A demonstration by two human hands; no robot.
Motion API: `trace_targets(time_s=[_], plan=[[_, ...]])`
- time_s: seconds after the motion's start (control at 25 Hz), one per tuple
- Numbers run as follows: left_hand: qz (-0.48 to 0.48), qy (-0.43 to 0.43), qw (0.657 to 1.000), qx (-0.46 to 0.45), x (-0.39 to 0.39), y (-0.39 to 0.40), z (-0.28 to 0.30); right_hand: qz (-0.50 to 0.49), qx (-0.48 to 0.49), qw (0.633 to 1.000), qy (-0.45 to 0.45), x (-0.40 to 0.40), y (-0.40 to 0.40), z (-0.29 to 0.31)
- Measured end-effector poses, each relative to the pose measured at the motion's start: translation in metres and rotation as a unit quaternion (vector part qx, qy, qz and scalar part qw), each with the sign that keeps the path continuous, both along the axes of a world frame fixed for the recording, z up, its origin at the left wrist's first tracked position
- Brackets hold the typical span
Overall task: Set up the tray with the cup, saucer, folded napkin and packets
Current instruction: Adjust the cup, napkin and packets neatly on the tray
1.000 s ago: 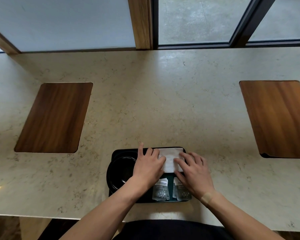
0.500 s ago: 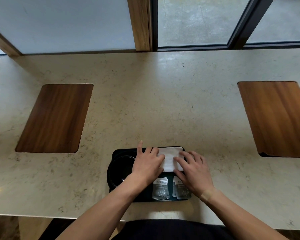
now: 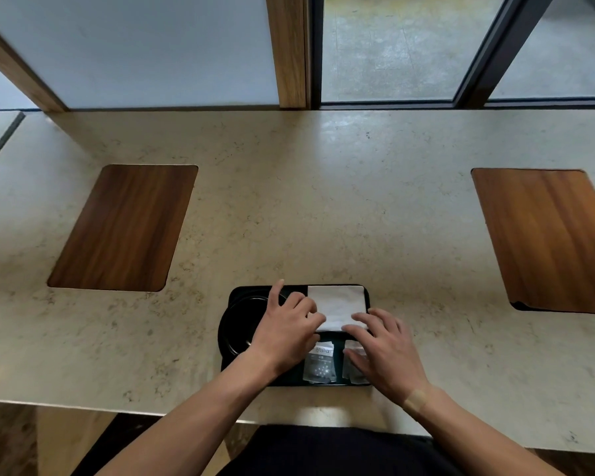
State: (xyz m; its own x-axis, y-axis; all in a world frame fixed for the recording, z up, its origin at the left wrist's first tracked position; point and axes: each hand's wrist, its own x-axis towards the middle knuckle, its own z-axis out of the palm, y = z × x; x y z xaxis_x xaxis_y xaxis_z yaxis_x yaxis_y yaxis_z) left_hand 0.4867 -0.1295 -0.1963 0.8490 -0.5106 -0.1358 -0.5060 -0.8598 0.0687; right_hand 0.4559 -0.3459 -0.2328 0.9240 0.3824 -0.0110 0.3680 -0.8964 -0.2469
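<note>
tray (image 3: 367, 294) sits at the near edge of the counter (image 3: 289, 201), right in front of me, dark and shallow. from the head view, the only one i have, the napkin (image 3: 337, 305) lies folded in its far right corner, and two packets (image 3: 320, 364) lie side by side in the near right part. a dark round shape fills the left side, which i take for the saucer (image 3: 236, 324); i can't tell whether a cup stands on it, since my left hand (image 3: 285, 333) covers much of it. that hand lies loosely curled with the forefinger out, its fingertips at the napkin's left edge, gripping nothing. my right hand (image 3: 383, 352) lies flat and spread, fingertips on the napkin's near edge, palm over the right packet. i judge the setup nearly done: only squaring the napkin and checking the cup remain.
</note>
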Motion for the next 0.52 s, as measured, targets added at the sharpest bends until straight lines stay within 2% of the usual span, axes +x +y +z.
trace_targets(time_s=[0.12, 0.2, 0.52], plan=[[-0.027, -0.056, 0.996, -0.057, -0.032, 0.0, 0.003, 0.014, 0.004, 1.0, -0.007, -0.018, -0.002, 0.001], [-0.049, -0.064, 0.993, -0.08, -0.054, 0.001, 0.001, 0.025, 0.002, 1.0, -0.011, -0.029, -0.004, -0.001], [-0.095, 0.038, 0.994, 0.035, -0.089, 0.023, -0.006, 0.087, -0.065, 0.994, -0.01, -0.058, -0.008, -0.008]])
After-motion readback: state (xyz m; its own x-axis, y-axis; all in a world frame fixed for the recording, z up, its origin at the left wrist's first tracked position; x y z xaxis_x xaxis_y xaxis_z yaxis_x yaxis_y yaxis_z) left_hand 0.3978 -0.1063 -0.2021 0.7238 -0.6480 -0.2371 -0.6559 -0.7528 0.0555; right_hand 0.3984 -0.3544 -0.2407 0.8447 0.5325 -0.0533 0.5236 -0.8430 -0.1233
